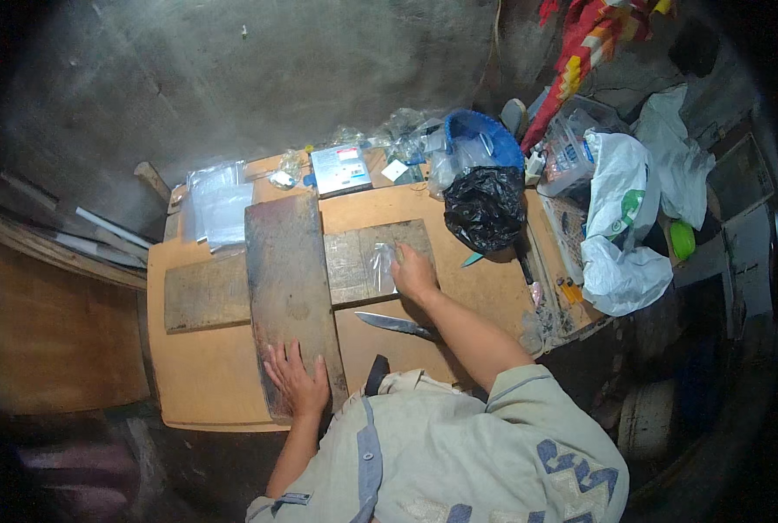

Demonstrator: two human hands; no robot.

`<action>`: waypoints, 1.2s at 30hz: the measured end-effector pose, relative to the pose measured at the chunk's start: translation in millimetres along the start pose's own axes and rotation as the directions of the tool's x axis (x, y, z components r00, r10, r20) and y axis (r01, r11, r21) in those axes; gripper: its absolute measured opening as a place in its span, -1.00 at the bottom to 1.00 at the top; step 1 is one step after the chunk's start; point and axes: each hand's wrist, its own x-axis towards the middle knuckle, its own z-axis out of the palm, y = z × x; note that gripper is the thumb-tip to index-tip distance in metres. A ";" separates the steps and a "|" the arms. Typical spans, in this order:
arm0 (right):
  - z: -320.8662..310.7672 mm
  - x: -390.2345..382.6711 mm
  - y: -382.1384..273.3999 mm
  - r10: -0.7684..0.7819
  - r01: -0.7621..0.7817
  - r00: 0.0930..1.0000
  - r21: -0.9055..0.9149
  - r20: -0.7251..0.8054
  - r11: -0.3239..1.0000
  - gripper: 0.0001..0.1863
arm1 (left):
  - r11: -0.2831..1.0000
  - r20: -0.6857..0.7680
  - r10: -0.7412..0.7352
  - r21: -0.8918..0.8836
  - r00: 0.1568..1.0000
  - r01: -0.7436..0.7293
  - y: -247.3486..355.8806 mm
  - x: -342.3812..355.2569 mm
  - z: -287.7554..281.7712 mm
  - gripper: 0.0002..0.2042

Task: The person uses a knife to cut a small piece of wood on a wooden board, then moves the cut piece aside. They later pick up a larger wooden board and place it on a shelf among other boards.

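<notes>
"So, what's the right hand (415,275) at?"
"Pinching the bag (381,271) by its right edge, over the board (347,272) right of the plank (287,270)"
"And the left hand (300,383)?"
"Fingers spread, resting on the plank's near end; the knife (391,323) lies on the table (210,392), beside the board"

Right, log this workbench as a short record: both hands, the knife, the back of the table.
Left hand: spread on long dark board
Right hand: holding small clear plastic over lighter board
Knife: on table, partly hidden by right forearm
Back left: clear plastic sheets
Back right: black bag, blue basket
</notes>
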 end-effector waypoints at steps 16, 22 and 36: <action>-2.6 2.7 -8.5 0.108 -0.106 0.992 -0.038 0.059 0.994 -0.59 | 0.999 0.013 -0.003 0.041 1.000 0.003 1.9 2.6 -3.7 -0.41; 11.9 18.5 50.0 0.182 -0.164 0.983 0.398 -0.007 0.903 -0.73 | 1.000 0.006 0.024 0.018 1.000 -0.024 5.4 5.2 -0.7 -0.41; -60.0 18.7 23.8 0.375 -0.405 0.888 0.838 0.265 0.366 -0.87 | 1.000 0.002 -0.009 0.012 1.000 0.009 4.0 4.7 -4.0 -0.38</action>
